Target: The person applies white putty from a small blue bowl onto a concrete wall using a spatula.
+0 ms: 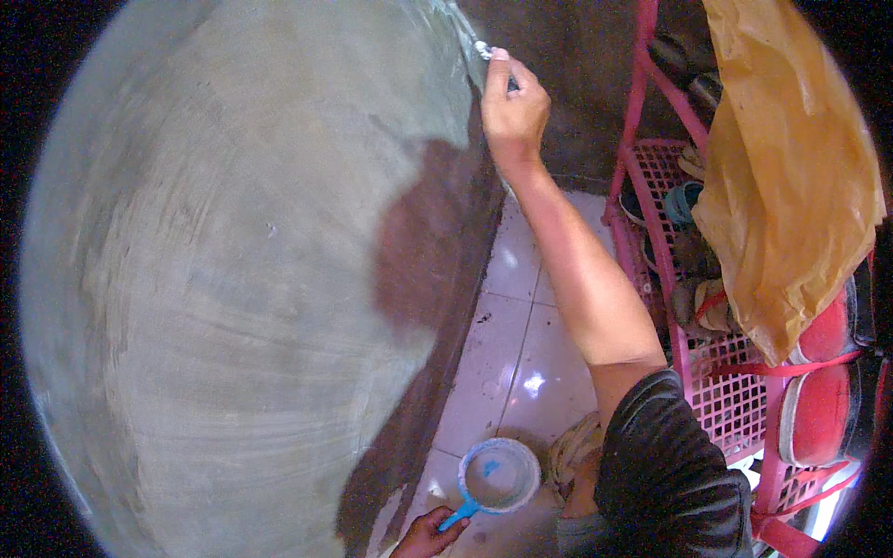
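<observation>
My right hand (516, 107) reaches up to the far corner and grips a slim tool that looks like a paintbrush (482, 49), smeared white, its far end against the wall. The brush's tip is hard to make out at the picture's edge. At the bottom, my left hand (432, 536) is closed round the blue handle of a round plastic dipper (535, 465), which holds a pale, whitish liquid with a blue patch showing. On the left stands a broad wall (242, 260), coated greyish green in streaks, with a bare brown strip low along its foot.
To the right is a pink metal rack (735, 381) with shoes on its shelves, among them red ones (819, 418). A crumpled orange-yellow sheet (791, 186) hangs over it. Pale floor tiles (507, 344) lie between wall and rack. A dark brown wall (577, 102) closes the far end.
</observation>
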Motion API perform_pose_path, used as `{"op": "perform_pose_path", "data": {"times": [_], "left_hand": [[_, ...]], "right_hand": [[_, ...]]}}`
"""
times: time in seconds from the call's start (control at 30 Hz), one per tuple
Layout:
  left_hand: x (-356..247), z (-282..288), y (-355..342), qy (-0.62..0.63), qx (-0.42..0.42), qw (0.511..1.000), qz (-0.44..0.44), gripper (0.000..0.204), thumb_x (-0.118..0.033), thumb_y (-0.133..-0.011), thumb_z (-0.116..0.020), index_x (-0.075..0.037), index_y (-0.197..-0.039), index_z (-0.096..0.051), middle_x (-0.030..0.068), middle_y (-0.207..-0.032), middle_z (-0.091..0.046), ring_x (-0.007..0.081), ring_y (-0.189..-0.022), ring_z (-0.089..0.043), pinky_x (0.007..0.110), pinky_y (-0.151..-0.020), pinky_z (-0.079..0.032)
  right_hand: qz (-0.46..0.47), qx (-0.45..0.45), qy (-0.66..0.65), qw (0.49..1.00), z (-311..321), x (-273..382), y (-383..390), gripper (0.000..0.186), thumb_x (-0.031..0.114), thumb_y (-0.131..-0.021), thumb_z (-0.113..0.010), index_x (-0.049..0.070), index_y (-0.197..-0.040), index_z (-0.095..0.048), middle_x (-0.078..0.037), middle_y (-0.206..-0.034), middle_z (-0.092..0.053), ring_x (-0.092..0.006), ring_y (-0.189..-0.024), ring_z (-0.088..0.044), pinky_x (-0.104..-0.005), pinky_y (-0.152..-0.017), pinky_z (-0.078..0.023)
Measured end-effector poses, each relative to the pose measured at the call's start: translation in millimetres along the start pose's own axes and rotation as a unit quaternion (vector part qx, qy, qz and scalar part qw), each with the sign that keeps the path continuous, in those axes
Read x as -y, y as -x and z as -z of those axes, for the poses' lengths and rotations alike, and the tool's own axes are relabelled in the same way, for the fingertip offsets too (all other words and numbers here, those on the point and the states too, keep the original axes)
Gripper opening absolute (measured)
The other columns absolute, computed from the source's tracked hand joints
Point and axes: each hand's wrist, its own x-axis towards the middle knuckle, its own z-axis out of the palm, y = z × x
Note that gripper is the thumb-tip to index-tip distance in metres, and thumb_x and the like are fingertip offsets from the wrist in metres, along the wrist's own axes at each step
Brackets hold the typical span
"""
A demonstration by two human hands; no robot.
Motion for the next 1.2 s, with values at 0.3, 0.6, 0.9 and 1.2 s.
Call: {"op": "perform_pose_path", "data": {"times": [0.3, 0.6, 0.9, 1.2], "left_hand": [[-3.5, 0.5, 7.7, -0.005, -0.003, 0.999, 0.039, 0.020, -0.009, -0.085, -0.069, -0.005, -0.105, -0.065, 0.0044, -0.085, -0.062, 0.0086, -0.073, -0.054, 0.027, -0.063, -0.046], [3.0, -2.4, 12.9, -0.041, -0.014, 0.999, 0.032, 0.018, -0.009, -0.086, -0.069, -0.004, -0.103, -0.064, 0.0029, -0.083, -0.060, 0.0087, -0.075, -0.053, 0.026, -0.063, -0.045], [-4.5, 1.3, 16.6, -0.015, -0.003, 0.999, 0.035, 0.015, -0.005, -0.086, -0.066, -0.005, -0.101, -0.063, 0.0002, -0.078, -0.057, 0.0069, -0.067, -0.049, 0.026, -0.057, -0.042], [-13.6, 2.6, 16.1, -0.042, -0.024, 0.999, 0.019, 0.015, -0.013, -0.086, -0.068, -0.006, -0.098, -0.063, 0.0029, -0.071, -0.055, 0.0065, -0.060, -0.045, 0.028, -0.051, -0.040]], "right_hand": [[0.053, -0.011, 0.119, 0.991, 2.4, -20.7, -9.1, 0.037, 0.019, -0.085, -0.063, 0.000, -0.117, -0.062, -0.023, -0.100, -0.060, -0.0391, -0.093, -0.061, -0.0430, -0.085, -0.049], [0.132, 0.016, 0.136, 0.982, -9.4, -15.6, -0.2, 0.034, 0.005, -0.084, -0.062, 0.001, -0.118, -0.058, -0.022, -0.106, -0.058, -0.0392, -0.097, -0.058, -0.0428, -0.087, -0.048], [0.089, 0.083, 0.192, 0.974, -26.6, -10.1, 7.2, 0.037, 0.003, -0.084, -0.060, 0.000, -0.122, -0.058, -0.021, -0.110, -0.055, -0.0393, -0.102, -0.056, -0.0436, -0.090, -0.047], [0.135, 0.118, 0.155, 0.971, -36.1, 0.8, 26.5, 0.041, 0.010, -0.084, -0.062, -0.004, -0.122, -0.056, -0.022, -0.108, -0.053, -0.0399, -0.096, -0.057, -0.0439, -0.087, -0.047]]}}
